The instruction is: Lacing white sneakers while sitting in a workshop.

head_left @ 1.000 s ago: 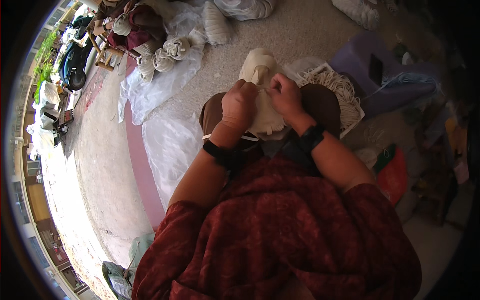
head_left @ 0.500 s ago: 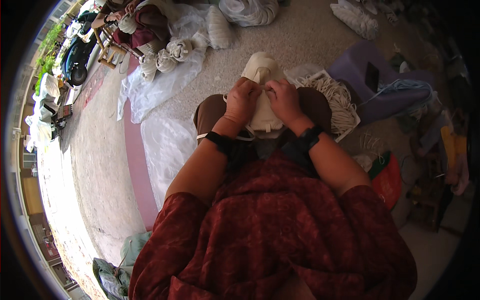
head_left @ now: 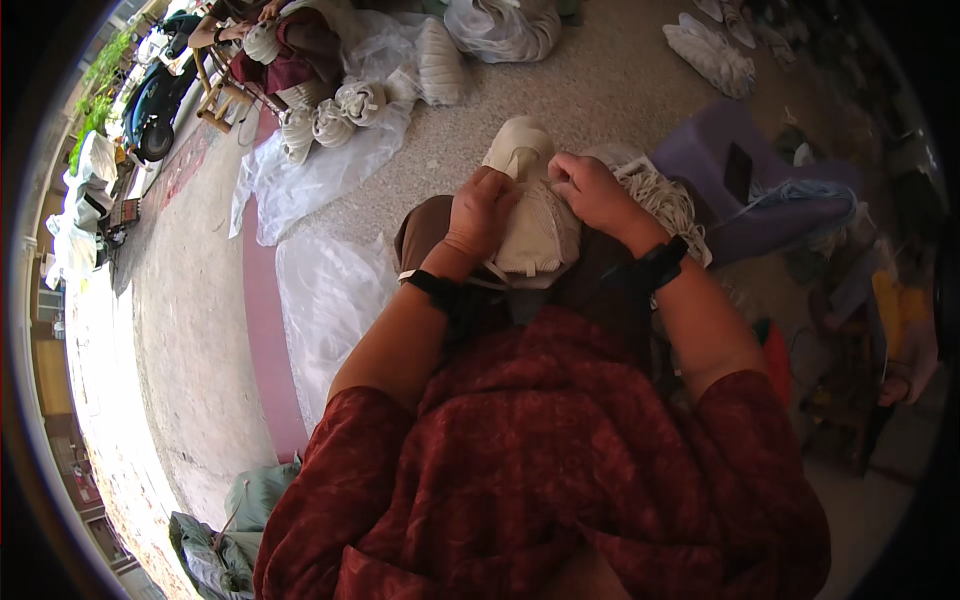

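A cream shoe upper point(head_left: 537, 238) lies over my lap, its rounded toe point(head_left: 522, 134) pointing away from me and its ribbed heel end nearest me. At its left edge, by the eyelet area, my left hand point(head_left: 480, 214) is closed on the upper with curled fingers. My right hand point(head_left: 597, 192) is held just off the upper's right side, thumb and fingers pinched together. Whatever that pinch holds is too small to make out. A pale strap or cord shows at the upper's left, under my left wrist.
Pale laces point(head_left: 662, 205) lie bundled beside my right knee, next to a purple plastic stool point(head_left: 705, 150). Clear plastic sheeting point(head_left: 330, 300) covers ground at the left. Bundled uppers point(head_left: 360, 102) lie near another person point(head_left: 305, 50) at the far left. More uppers point(head_left: 708, 55) rest far right.
My right hand has drawn away from the left toward the right, opening a gap over the upper. The left hand stays at the upper's left edge. The view has shifted slightly.
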A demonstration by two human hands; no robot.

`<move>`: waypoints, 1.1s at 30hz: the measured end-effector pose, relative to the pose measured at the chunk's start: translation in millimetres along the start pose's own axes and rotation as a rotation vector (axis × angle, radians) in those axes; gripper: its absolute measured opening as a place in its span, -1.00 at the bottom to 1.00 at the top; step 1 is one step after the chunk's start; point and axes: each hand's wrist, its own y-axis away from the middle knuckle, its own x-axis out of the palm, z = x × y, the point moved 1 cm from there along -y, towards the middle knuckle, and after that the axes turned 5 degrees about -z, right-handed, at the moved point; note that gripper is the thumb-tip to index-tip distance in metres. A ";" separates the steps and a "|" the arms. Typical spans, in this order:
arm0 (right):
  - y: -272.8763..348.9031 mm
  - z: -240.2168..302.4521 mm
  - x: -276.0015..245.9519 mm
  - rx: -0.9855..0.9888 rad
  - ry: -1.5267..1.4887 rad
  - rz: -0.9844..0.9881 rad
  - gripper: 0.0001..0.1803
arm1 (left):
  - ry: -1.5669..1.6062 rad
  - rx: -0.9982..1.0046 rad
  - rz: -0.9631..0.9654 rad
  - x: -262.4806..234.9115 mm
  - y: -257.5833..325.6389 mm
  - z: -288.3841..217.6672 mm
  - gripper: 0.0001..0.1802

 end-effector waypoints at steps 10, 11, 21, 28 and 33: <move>2.5 11.2 27.5 -0.047 0.479 0.045 -0.93 | 0.052 -0.035 0.024 -6.1 -1.7 -11.4 -0.87; 0.2 8.3 16.2 -0.071 0.477 0.051 -0.93 | 0.041 -0.037 0.003 -12.0 -2.7 -9.1 -0.87; -1.5 16.1 1.9 0.062 0.285 0.192 -0.87 | -0.027 -0.348 0.334 -42.2 -10.9 -14.2 -0.72; 29.2 -43.9 -49.7 0.054 0.776 0.074 -0.87 | -0.284 -0.172 0.319 -155.5 -4.5 31.3 -0.83; 149.2 -119.2 -257.3 0.428 1.294 -0.328 -0.82 | -0.358 -0.501 0.195 -264.2 34.1 39.2 -0.80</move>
